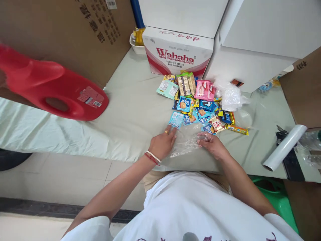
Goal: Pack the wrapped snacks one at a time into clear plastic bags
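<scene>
My left hand (162, 144) reaches to the lower edge of a light blue snack packet (176, 119), its fingers stretched out with the tips touching it. A clear plastic bag (185, 144) lies crumpled and flattened between my hands. My right hand (215, 146) pinches the right side of that bag between thumb and fingers. Beyond my hands is a pile of wrapped snacks: blue biscuit packets (184, 104), pink wafer packets (202, 89), green-edged bars (185, 85), a cream-and-red packet (217, 124) and a yellow stick-shaped packet (237, 129).
A Wahaha water carton (178, 55) stands behind the pile, beside white boxes (250, 67). White crumpled plastic (232, 97) lies right of the snacks. A red jug (62, 92) is at left. A plastic film roll (285, 147) and keys (282, 130) are at right.
</scene>
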`<state>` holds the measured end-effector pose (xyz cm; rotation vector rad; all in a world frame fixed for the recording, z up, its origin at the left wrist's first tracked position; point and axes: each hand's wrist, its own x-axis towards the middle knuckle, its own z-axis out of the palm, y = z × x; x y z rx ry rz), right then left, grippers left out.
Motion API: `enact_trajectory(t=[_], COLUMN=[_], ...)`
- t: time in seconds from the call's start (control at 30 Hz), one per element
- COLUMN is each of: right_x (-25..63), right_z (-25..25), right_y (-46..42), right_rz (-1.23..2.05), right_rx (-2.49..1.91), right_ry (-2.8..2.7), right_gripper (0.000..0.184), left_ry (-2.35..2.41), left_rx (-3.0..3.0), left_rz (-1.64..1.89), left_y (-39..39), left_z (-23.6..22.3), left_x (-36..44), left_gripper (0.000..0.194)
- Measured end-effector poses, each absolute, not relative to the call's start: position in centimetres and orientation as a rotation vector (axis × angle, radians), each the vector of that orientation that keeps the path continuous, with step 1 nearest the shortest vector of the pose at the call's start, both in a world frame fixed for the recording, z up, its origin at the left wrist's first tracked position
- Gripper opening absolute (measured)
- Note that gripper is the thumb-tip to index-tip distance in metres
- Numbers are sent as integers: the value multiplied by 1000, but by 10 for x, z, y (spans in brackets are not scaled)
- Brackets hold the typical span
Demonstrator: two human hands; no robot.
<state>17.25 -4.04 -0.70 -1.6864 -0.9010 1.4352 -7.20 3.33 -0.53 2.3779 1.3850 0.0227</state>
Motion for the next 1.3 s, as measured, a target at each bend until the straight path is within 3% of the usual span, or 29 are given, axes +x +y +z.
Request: enact_trajectory(t=[0.27, 0.43, 0.47, 0.6, 0.73, 0.93, 1.03, 1.2, 1.3], right_x=[205, 201, 196, 173, 178, 239, 260, 247, 230], right_z=[-7, 7, 9, 9, 15, 43, 65, 72, 51], right_y=[-87, -94, -92, -82, -90, -111, -72, 72, 148], right_rz=[1389, 1285, 1325, 1588, 1703, 1867, 1506, 498, 112], right_rx=[-1754, -1548, -1477, -1462, -1662, -1953, -2072, -2403, -2612], right_ry=[-689, -892, -893, -763, -716, -1047, -1344, -1664, -1549], right_gripper=[48, 39, 42, 87, 66, 54, 51, 36, 50], left_ry=[1536, 1538, 1532, 1523, 1491, 1416, 1415, 1418, 1424], left_rx=[2443, 2468, 2469, 2448, 2443, 2528, 2563, 2589, 2597], left_rz=[199, 296, 295, 276, 242, 229, 227, 224, 237], left_y=[33, 27, 27, 30, 31, 27, 27, 28, 28], left_z=[-21, -37, -39, -39, -36, -41, -44, -45, -45], left_x=[-82, -84, -84, -86, -96, -110, -110, -110, -110], left_gripper=[54, 55, 55, 56, 56, 61, 64, 63, 62])
